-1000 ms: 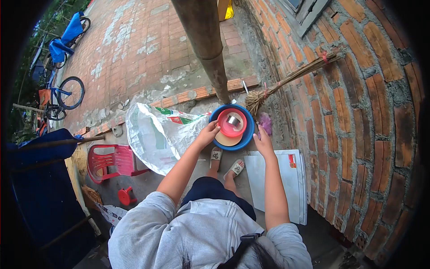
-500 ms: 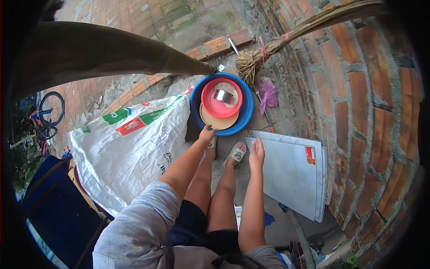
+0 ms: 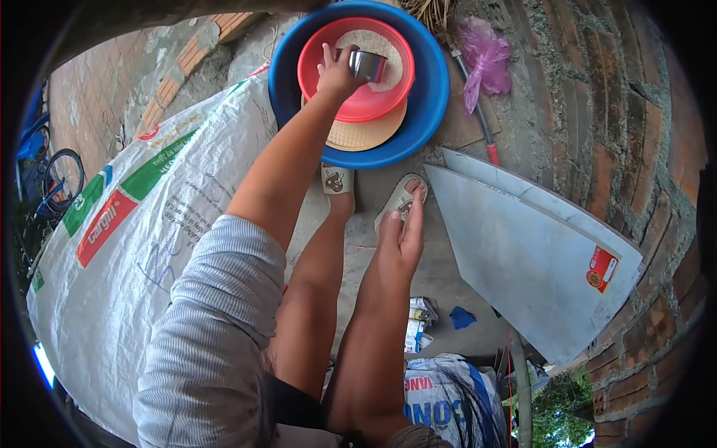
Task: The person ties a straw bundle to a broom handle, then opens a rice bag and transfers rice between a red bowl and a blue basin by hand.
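Note:
My left hand [image 3: 340,73] reaches into a red plastic bowl [image 3: 314,43] and has its fingers around a shiny metal cup [image 3: 367,67]. Pale, fine grain or meal [image 3: 396,66] lies in the bowl beneath and beside the cup. The red bowl sits inside a larger blue basin [image 3: 432,89], over a round tan textured piece [image 3: 366,136] whose kind I cannot make out. My right hand [image 3: 403,235] holds nothing; its fingers are stretched out above my sandalled foot, nearest to a sandal [image 3: 385,213].
A large white woven sack [image 3: 202,179] stands at the left. Grey flat panels [image 3: 523,261] lean near the brick wall [image 3: 627,134] at the right. A pink plastic bag [image 3: 482,56] and a red-tipped rod [image 3: 478,108] lie beside the basin. Another printed sack [image 3: 455,403] is below.
My left hand has moved from the basin's near edge into the red bowl and taken hold of the metal cup. The view has come closer to the basin; my right hand stays free.

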Motion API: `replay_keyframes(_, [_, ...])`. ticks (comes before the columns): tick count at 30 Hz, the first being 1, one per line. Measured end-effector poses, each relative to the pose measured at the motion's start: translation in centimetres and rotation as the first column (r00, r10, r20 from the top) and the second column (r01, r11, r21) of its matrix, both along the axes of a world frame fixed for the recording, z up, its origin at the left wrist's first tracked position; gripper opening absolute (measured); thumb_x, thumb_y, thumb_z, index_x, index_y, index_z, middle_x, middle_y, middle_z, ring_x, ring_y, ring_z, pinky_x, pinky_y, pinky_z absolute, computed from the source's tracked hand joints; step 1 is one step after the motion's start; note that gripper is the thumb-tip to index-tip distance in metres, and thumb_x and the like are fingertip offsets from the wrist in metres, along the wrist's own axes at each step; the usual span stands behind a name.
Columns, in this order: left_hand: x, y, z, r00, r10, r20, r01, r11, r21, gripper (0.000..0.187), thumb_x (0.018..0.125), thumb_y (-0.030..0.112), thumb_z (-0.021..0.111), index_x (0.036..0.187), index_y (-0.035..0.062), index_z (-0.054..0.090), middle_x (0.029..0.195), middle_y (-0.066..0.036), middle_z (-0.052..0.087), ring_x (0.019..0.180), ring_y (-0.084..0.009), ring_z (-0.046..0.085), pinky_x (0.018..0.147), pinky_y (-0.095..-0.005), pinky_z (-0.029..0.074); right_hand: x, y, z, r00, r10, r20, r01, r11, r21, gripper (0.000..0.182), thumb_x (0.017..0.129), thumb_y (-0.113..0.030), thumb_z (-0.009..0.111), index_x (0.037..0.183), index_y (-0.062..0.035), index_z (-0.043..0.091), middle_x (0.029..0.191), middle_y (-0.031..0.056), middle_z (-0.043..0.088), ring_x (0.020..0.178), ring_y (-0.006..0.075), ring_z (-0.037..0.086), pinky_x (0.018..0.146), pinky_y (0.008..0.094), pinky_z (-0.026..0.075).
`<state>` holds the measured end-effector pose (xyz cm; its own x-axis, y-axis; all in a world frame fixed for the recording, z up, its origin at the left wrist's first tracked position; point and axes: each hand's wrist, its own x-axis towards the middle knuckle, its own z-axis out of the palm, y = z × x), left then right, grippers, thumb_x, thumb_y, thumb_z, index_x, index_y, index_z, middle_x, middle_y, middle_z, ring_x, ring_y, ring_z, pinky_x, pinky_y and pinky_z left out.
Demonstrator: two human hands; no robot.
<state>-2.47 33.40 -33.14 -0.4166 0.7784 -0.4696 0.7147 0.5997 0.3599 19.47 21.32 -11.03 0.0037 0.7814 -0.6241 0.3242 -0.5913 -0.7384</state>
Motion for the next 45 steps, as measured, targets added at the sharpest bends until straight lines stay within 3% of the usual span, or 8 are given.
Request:
replay_keyframes(7, [2.2, -5.5, 3.3, 0.934, 0.282, 0.220, -0.335, 0.906, 0.261, 0.030, 0.082, 0.031, 0.062, 0.081, 0.0024, 0.056, 0.067, -0.016, 0.059, 0.066, -0.0307, 0.060, 0.060, -0.0389, 0.045, 2.3, 1.6, -1.3, 0.992, -0.123, -0.028, 0.124, 0.991, 0.049, 0.046, 0.094, -0.009, 0.041, 0.136, 0.0030, 0.026, 0.141, 0.0214, 0.027, 0.131, 0.0243, 0.027, 0.107, 0.0335, 0.021])
replay_keyframes(16, [8.8, -14.0, 5.2, 0.544, 0.355, 0.760, -0.633, 0.769, 0.095, 0.024, 0.096, 0.024, 0.042, 0.094, 0.0032, 0.053, 0.090, -0.001, 0.056, 0.081, -0.0091, 0.052, 0.074, -0.0247, 0.043, 2.2, 0.8, -2.4, 0.977, -0.200, -0.069, 0.204, 0.976, 0.071, 0.045, 0.093, -0.008, 0.041, 0.135, 0.0041, 0.028, 0.140, 0.0211, 0.028, 0.130, 0.0231, 0.029, 0.105, 0.0325, 0.023])
replay_keyframes(23, [6.5, -8.8, 4.6, -0.261, 0.451, 0.854, -0.904, 0.196, -0.380, 0.047, 0.095, 0.043, 0.030, 0.120, 0.0049, 0.044, 0.121, -0.012, 0.049, 0.104, -0.0278, 0.052, 0.082, -0.0375, 0.049, 3.2, -0.3, -2.5, 0.967, -0.237, -0.098, 0.243, 0.968, 0.057, 0.043, 0.093, -0.008, 0.043, 0.133, 0.0047, 0.032, 0.138, 0.0206, 0.032, 0.128, 0.0222, 0.033, 0.104, 0.0317, 0.025])
replay_keyframes(27, [4.7, -10.6, 2.0, -0.385, 0.365, 0.848, -0.831, 0.264, -0.490, 0.054, 0.086, 0.055, 0.038, 0.122, 0.0151, 0.044, 0.112, -0.009, 0.056, 0.086, -0.0275, 0.059, 0.062, -0.0386, 0.050, 3.9, -0.4, -2.5, 0.956, -0.276, -0.101, 0.280, 0.959, 0.032, 0.042, 0.093, -0.007, 0.042, 0.132, 0.0054, 0.032, 0.138, 0.0197, 0.033, 0.129, 0.0237, 0.032, 0.105, 0.0332, 0.025])
replay_keyframes(31, [7.3, -11.0, 6.5, 0.122, 0.740, 0.662, -0.800, 0.468, -0.375, 0.047, 0.089, 0.050, 0.042, 0.098, 0.0075, 0.059, 0.084, -0.007, 0.062, 0.070, -0.0181, 0.058, 0.057, -0.0303, 0.045, 4.2, -0.5, -2.4, 0.955, -0.280, -0.093, 0.283, 0.959, 0.022, 0.042, 0.093, -0.005, 0.040, 0.132, 0.0059, 0.031, 0.139, 0.0194, 0.032, 0.130, 0.0247, 0.030, 0.106, 0.0346, 0.023])
replay_keyframes(36, [10.2, -12.6, 6.1, 0.823, 0.386, 0.417, -0.425, 0.905, 0.001, 0.055, 0.087, 0.052, 0.046, 0.071, 0.0003, 0.058, 0.062, -0.006, 0.054, 0.059, -0.0155, 0.049, 0.058, -0.0298, 0.039, 4.2, -0.6, -2.6, 0.950, -0.282, -0.130, 0.288, 0.957, 0.027, 0.042, 0.092, -0.004, 0.040, 0.132, 0.0057, 0.031, 0.139, 0.0192, 0.031, 0.130, 0.0242, 0.029, 0.106, 0.0346, 0.023])
replay_keyframes(40, [8.5, -10.7, 4.1, 0.342, 0.817, 0.465, -0.785, 0.520, -0.337, 0.064, 0.083, 0.058, 0.045, 0.055, 0.0010, 0.052, 0.058, -0.008, 0.052, 0.058, -0.0185, 0.049, 0.061, -0.0316, 0.039, 4.3, -0.5, -2.4, 0.955, -0.272, -0.120, 0.277, 0.960, 0.030, 0.042, 0.092, -0.003, 0.040, 0.132, 0.0051, 0.031, 0.139, 0.0185, 0.032, 0.130, 0.0238, 0.029, 0.106, 0.0340, 0.022])
replay_keyframes(45, [6.5, -11.3, -2.7, 0.501, 0.853, 0.144, -0.751, 0.511, -0.418, 0.066, 0.078, 0.064, 0.049, 0.092, 0.0001, 0.060, 0.096, -0.014, 0.060, 0.086, -0.0232, 0.055, 0.075, -0.0333, 0.042, 4.6, -0.8, -2.4, 0.953, -0.274, -0.131, 0.279, 0.960, 0.027, 0.041, 0.092, -0.003, 0.040, 0.132, 0.0050, 0.033, 0.139, 0.0181, 0.033, 0.129, 0.0235, 0.031, 0.106, 0.0335, 0.024])
